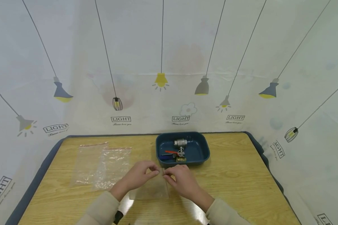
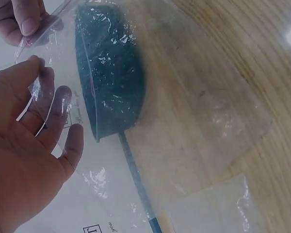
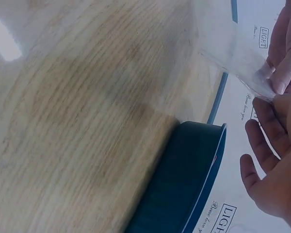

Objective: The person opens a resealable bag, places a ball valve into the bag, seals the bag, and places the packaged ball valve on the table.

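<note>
A clear zip-lock bag (image 1: 152,189) hangs between my two hands, in front of the dark blue tray. My left hand (image 1: 140,175) pinches its top edge between thumb and forefinger; in the left wrist view the other fingers of the left hand (image 2: 34,126) are spread behind the film. Close beside it, my right hand (image 1: 183,181) pinches the same edge near a corner. In the right wrist view the right hand (image 3: 276,150) has its remaining fingers loosely bent. Through the film the tray (image 2: 111,73) shows in the left wrist view.
The blue tray (image 1: 202,150) at the back holds a metal valve fitting (image 1: 181,142), a red-handled valve (image 1: 181,153), a blue-handled item (image 1: 167,157) and a brass fitting (image 1: 181,159). Two more clear bags (image 1: 87,162) lie on the wooden table (image 1: 236,175) at left.
</note>
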{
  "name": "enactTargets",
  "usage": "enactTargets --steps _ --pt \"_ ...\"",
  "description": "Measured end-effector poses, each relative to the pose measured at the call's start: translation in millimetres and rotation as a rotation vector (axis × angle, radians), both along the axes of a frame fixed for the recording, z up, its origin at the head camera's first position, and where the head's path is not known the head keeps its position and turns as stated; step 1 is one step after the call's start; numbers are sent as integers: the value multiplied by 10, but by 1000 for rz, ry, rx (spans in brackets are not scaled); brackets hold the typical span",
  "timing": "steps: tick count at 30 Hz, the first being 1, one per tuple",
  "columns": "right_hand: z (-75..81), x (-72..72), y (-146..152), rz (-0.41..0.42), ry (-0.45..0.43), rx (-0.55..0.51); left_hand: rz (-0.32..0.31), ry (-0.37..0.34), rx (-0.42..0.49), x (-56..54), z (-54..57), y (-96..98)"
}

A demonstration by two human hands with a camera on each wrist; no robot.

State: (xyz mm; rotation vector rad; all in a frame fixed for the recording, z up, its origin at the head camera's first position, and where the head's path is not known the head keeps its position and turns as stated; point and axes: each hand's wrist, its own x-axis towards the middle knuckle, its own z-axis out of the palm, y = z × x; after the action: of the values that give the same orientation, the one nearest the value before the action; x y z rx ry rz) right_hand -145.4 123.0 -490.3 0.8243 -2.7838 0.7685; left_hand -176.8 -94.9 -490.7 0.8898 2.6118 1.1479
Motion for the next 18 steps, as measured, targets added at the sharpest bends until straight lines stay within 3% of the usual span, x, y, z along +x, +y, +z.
enactTargets --steps 9,18 --pt "-49 -1 17 1 -109 -102 19 12 27 17 -24 53" --pt "-78 -5 27 -14 -112 -129 37 12 65 22 -50 86"
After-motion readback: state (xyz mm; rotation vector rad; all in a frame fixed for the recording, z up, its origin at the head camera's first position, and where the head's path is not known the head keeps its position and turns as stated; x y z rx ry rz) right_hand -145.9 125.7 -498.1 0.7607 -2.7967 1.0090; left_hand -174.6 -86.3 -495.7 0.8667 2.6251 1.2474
